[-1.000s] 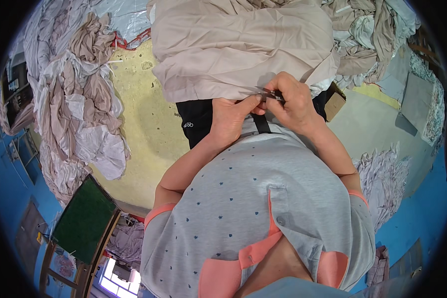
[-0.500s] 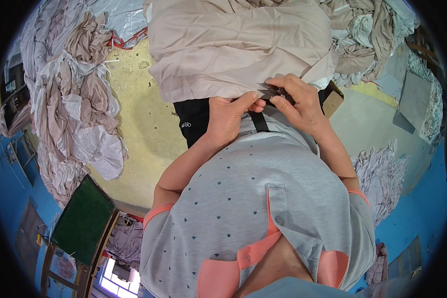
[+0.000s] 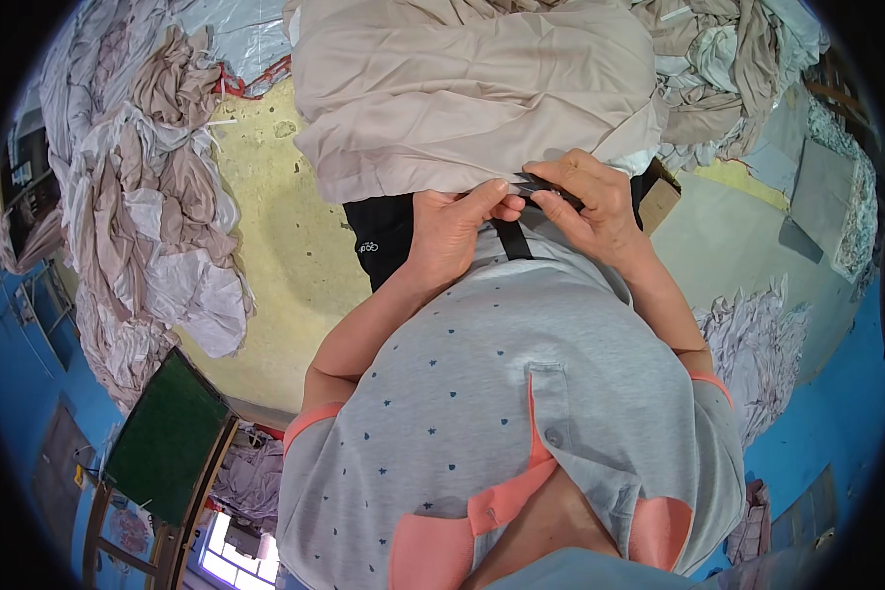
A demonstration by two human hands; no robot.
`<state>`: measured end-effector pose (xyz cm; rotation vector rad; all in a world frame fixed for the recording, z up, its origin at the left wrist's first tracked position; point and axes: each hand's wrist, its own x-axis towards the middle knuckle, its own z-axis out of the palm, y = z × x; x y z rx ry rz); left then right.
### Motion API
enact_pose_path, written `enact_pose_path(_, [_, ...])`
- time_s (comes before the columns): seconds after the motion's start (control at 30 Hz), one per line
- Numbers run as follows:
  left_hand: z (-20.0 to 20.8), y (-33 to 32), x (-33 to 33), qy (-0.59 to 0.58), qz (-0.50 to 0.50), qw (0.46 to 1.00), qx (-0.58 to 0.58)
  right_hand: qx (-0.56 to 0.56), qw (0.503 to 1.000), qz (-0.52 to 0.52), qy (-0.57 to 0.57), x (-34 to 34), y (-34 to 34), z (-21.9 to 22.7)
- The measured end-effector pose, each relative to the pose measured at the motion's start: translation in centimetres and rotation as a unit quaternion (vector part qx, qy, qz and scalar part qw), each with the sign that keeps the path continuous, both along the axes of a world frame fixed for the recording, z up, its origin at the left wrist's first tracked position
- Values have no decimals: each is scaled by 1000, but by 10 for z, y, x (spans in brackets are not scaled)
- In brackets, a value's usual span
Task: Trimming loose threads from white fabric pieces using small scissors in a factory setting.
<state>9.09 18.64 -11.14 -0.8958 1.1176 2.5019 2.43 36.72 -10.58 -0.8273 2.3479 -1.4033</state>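
A large piece of beige fabric (image 3: 472,98) lies over my lap, its near edge running in front of my body. My left hand (image 3: 452,224) pinches that edge between thumb and fingers. In my right hand (image 3: 595,205) is a small pair of dark thread snips (image 3: 536,185), gripped between thumb and fingers. The snips point left, with their blade tips right beside my left fingertips at the fabric edge. My right fingers hide part of the snips' body.
Heaps of beige and white cloth (image 3: 182,197) lie to the left on a yellowish floor (image 3: 295,246). More crumpled cloth (image 3: 723,88) is piled at the far right, and pale cloth (image 3: 757,354) lies nearer. A green board on a wooden frame (image 3: 167,433) stands at lower left.
The snips' blades, spread apart before, have come together by my left fingertips as my right fingers squeezed. My left hand has kept its hold on the fabric edge.
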Motion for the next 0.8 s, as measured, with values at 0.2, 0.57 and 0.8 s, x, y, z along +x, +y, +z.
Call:
enact_pose_path(0.2, [0,0,1,4,-3,1000,4,-1,1000,0,6,0,-3,3])
enact_pose_path(0.57, [3,1,0,-1,-4,1000,-3,-3,1000,11,20,-2,-1,3])
enact_pose_path(0.8, [0,-3,3,8,-32,999,2,3,1000,14,21,-3,-1,3])
